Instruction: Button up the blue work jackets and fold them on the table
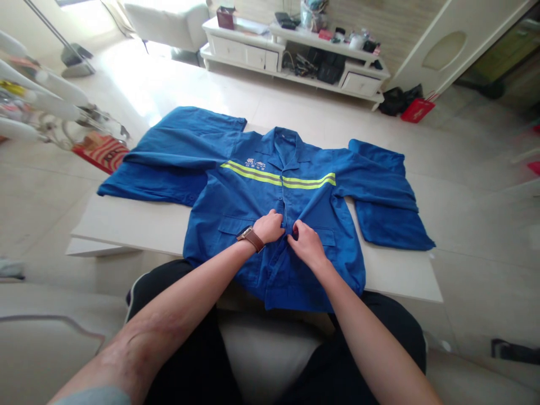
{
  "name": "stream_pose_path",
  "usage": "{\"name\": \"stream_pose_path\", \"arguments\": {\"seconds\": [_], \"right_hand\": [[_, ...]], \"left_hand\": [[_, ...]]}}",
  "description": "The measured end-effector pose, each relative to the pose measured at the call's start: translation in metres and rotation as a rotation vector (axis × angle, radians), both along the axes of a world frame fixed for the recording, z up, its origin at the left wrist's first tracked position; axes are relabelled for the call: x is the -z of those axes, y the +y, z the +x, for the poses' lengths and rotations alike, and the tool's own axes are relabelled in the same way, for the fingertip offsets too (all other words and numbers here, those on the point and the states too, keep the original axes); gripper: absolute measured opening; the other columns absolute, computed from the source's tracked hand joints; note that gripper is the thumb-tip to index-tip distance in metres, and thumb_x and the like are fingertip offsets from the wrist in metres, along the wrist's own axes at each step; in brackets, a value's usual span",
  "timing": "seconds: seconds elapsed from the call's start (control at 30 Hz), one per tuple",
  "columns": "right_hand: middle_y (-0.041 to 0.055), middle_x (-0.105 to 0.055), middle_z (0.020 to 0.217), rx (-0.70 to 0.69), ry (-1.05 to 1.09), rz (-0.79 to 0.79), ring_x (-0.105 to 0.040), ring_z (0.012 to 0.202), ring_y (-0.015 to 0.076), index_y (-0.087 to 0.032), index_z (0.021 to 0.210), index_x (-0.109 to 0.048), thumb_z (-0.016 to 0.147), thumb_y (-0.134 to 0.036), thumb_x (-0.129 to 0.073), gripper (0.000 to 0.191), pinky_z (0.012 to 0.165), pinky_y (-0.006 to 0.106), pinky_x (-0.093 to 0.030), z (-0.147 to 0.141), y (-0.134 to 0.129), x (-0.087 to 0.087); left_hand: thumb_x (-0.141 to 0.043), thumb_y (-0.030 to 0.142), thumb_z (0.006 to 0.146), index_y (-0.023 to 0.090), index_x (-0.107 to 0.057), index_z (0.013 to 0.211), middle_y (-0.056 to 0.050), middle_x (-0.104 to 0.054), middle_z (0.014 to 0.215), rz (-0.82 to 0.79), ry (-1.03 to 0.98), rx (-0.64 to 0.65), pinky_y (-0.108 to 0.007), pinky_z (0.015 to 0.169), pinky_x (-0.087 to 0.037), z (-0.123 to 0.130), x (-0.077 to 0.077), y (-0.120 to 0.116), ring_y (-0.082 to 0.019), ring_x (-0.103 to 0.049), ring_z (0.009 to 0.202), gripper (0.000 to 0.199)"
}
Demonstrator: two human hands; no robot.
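A blue work jacket [248,197] lies face up in front of me, its collar away from me and a yellow-and-grey reflective band across the chest. Its lower hem hangs over the near edge of the white table [400,275]. My left hand [270,226], with a brown-strapped watch [252,238] at the wrist, is closed on the front edge of the jacket, below the band. Close beside it, my right hand [304,241] pinches the other front edge. Any button between the fingers is hidden. Above the hands the front edges meet.
Folded blue cloth [388,219] lies under the right sleeve, with more under the left one. A red-and-white paper bag [103,153] stands beyond the table's left end. Across the floor is a low white cabinet [240,48] bearing several small items. My legs are under the table's near edge.
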State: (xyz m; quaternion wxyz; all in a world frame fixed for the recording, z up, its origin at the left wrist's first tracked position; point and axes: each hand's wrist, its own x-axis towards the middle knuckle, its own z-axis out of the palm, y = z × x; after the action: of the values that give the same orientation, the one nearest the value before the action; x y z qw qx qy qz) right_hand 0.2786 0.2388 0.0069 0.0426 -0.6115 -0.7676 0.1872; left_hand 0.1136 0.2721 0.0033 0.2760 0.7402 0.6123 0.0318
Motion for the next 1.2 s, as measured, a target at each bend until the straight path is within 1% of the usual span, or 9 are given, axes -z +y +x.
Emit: {"name": "stream_pose_path", "arguments": {"seconds": [0.1, 0.2, 0.33, 0.43, 0.63, 0.77, 0.93, 1.07, 1.2], "right_hand": [[0.0044, -0.068, 0.102, 0.0, -0.03, -0.002, -0.064, 0.09, 0.0196, -0.021, 0.109, -0.059, 0.092, -0.011, -0.051, 0.021, 0.073, 0.027, -0.04, 0.003, 0.0, -0.01], [0.0059, -0.067, 0.105, -0.042, -0.125, -0.002, -0.066, 0.092, 0.0203, -0.023, 0.108, -0.062, 0.089, -0.006, -0.048, 0.029, 0.074, 0.028, -0.041, 0.007, 0.003, -0.025], [0.0063, -0.065, 0.113, -0.078, -0.141, -0.027, -0.067, 0.094, 0.0218, -0.025, 0.109, -0.063, 0.097, -0.028, -0.056, 0.015, 0.074, 0.03, -0.044, 0.004, 0.013, -0.037], [0.0074, -0.063, 0.12, -0.062, -0.117, -0.04, -0.067, 0.099, 0.0235, -0.025, 0.121, -0.059, 0.097, -0.042, -0.059, 0.029, 0.075, 0.03, -0.046, -0.006, 0.023, -0.034], [0.0076, -0.064, 0.112, -0.117, -0.213, -0.112, -0.07, 0.094, 0.0244, -0.027, 0.123, -0.06, 0.093, -0.014, -0.049, 0.035, 0.072, 0.031, -0.046, -0.02, 0.04, -0.023], [0.0107, -0.063, 0.114, -0.112, -0.281, -0.143, -0.07, 0.095, 0.0267, -0.023, 0.113, -0.063, 0.093, -0.018, -0.052, 0.023, 0.072, 0.032, -0.047, -0.022, 0.043, -0.02], [0.0138, -0.065, 0.114, -0.09, -0.303, -0.176, -0.071, 0.094, 0.0271, -0.019, 0.117, -0.061, 0.093, -0.014, -0.05, 0.028, 0.074, 0.033, -0.048, -0.032, 0.046, -0.012], [0.014, -0.067, 0.111, -0.101, -0.225, -0.156, -0.07, 0.095, 0.0245, -0.018, 0.112, -0.064, 0.093, -0.007, -0.044, 0.029, 0.079, 0.031, -0.047, -0.034, 0.047, -0.007], [0.008, -0.071, 0.102, -0.011, 0.041, -0.08, -0.067, 0.098, 0.021, -0.019, 0.096, -0.069, 0.086, -0.007, -0.052, 0.023, 0.084, 0.028, -0.046, -0.02, 0.049, -0.008]], "left_hand": [[-0.066, 0.03, 0.087, 0.013, -0.074, 0.113, -0.012, -0.074, 0.113, -0.096, -0.159, -0.031, -0.026, 0.087, -0.053, 0.001, -0.004, 0.007, -0.023, -0.071, 0.102, 0.032], [-0.065, 0.028, 0.088, 0.01, -0.076, 0.108, -0.009, -0.078, 0.094, -0.224, -0.196, -0.041, -0.024, 0.075, -0.053, -0.001, -0.005, 0.01, -0.02, -0.072, 0.083, 0.029], [-0.065, 0.019, 0.086, 0.012, -0.077, 0.102, -0.01, -0.079, 0.091, -0.225, -0.117, 0.008, -0.025, 0.074, -0.053, 0.0, -0.003, 0.017, -0.02, -0.073, 0.08, 0.022], [-0.061, 0.014, 0.084, 0.013, -0.077, 0.105, -0.015, -0.078, 0.105, -0.173, -0.02, 0.089, -0.028, 0.081, -0.054, 0.0, -0.002, 0.027, -0.025, -0.074, 0.096, 0.027], [-0.061, 0.016, 0.086, 0.015, -0.075, 0.104, -0.014, -0.077, 0.107, -0.215, 0.033, 0.11, -0.03, 0.087, -0.054, -0.011, 0.004, 0.038, -0.026, -0.073, 0.102, 0.023], [-0.057, 0.018, 0.09, 0.015, -0.071, 0.107, -0.016, -0.07, 0.12, -0.151, 0.098, 0.106, -0.035, 0.089, -0.055, -0.008, 0.006, 0.025, -0.029, -0.073, 0.104, 0.022], [-0.042, 0.013, 0.095, 0.014, -0.069, 0.112, -0.018, -0.068, 0.12, -0.133, 0.135, 0.092, -0.038, 0.085, -0.056, 0.001, 0.007, 0.018, -0.03, -0.073, 0.103, 0.032], [-0.046, 0.015, 0.094, 0.016, -0.069, 0.103, -0.015, -0.072, 0.111, -0.129, 0.016, 0.064, -0.033, 0.082, -0.053, -0.007, 0.01, 0.026, -0.027, -0.073, 0.1, 0.025], [-0.055, 0.012, 0.085, 0.019, -0.066, 0.089, -0.005, -0.073, 0.088, -0.113, -0.264, -0.001, -0.024, 0.068, -0.048, -0.019, 0.007, 0.031, -0.017, -0.07, 0.078, 0.014]]}}
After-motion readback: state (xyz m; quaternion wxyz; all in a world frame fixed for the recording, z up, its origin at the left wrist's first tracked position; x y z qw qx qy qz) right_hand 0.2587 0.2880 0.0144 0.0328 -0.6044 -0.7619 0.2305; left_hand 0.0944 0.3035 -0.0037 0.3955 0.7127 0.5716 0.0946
